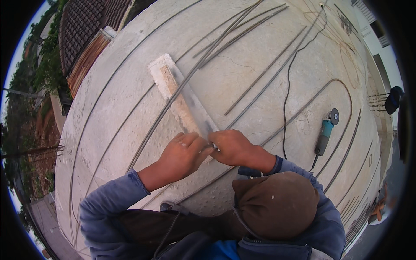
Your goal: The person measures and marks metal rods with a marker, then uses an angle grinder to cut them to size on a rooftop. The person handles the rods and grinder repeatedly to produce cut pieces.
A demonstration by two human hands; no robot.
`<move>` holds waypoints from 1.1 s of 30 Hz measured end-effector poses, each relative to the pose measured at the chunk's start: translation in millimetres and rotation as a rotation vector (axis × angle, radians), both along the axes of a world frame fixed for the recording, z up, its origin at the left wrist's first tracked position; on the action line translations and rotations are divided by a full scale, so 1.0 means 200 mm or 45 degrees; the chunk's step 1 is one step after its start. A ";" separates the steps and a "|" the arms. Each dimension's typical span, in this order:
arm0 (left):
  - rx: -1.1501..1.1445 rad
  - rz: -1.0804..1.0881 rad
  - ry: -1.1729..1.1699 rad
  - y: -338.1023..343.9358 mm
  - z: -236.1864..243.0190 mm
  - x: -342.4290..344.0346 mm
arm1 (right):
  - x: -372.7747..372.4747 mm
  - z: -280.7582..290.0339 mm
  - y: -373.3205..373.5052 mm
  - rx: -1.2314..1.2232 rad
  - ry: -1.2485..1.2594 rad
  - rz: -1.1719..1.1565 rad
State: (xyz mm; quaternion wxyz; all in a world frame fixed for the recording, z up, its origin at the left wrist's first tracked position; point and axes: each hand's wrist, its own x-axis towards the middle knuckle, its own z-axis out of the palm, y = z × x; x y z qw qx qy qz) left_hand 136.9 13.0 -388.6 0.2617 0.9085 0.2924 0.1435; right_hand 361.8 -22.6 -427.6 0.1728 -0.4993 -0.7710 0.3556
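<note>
My left hand (184, 155) and my right hand (236, 148) meet in front of me, fingers bent and closed. A small dark thing (212, 146) shows between the fingertips, too little of it visible to name. Just beyond the hands lies a pale, white-crusted slab (195, 108) with a narrow brown strip (173, 93) along it. Its near end is partly hidden by my hands. Thin steel bars (164, 108) cross over the slab.
On the right, a teal angle grinder (323, 135) lies with its disc (333, 116) upward; a black cable (289, 78) runs far back. More steel rods (266, 69) cover the concrete floor (255, 47). My knee (277, 203) is near, a tiled roof (80, 30) beyond the left edge.
</note>
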 end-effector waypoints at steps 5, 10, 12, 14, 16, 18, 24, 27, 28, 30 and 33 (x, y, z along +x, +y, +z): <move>-0.200 -0.052 0.043 0.02 0.01 0.00 | -0.05 -0.02 -0.01 -0.035 0.044 0.057; -0.414 -0.050 0.107 0.09 0.04 0.00 | -0.05 0.01 0.00 -0.082 0.232 -0.017; -0.526 0.027 0.081 0.11 0.04 -0.02 | -0.03 0.04 0.03 -0.129 0.381 -0.063; -0.786 0.151 -0.108 0.15 0.00 -0.05 | 0.07 0.11 0.07 -0.180 0.555 -0.124; -1.174 0.255 -0.233 0.18 0.03 -0.06 | 0.15 0.04 0.11 -0.453 1.059 -0.356; -1.451 0.305 -0.420 0.14 -0.01 -0.05 | 0.20 0.04 0.16 -0.633 1.498 -0.482; -1.842 0.298 -0.681 0.05 -0.09 0.05 | 0.21 0.19 0.19 -0.541 2.335 -0.421; -1.765 0.244 -0.619 0.00 -0.10 0.08 | 0.14 0.24 0.17 -0.407 2.386 -0.328; -1.751 0.242 -0.622 -0.01 -0.11 0.09 | 0.12 0.24 0.17 -0.405 2.377 -0.309; -1.761 0.224 -0.587 -0.01 -0.10 0.11 | 0.10 0.24 0.17 -0.397 2.354 -0.273; -1.788 0.185 -0.605 -0.01 -0.10 0.14 | 0.09 0.21 0.15 -0.424 2.355 -0.297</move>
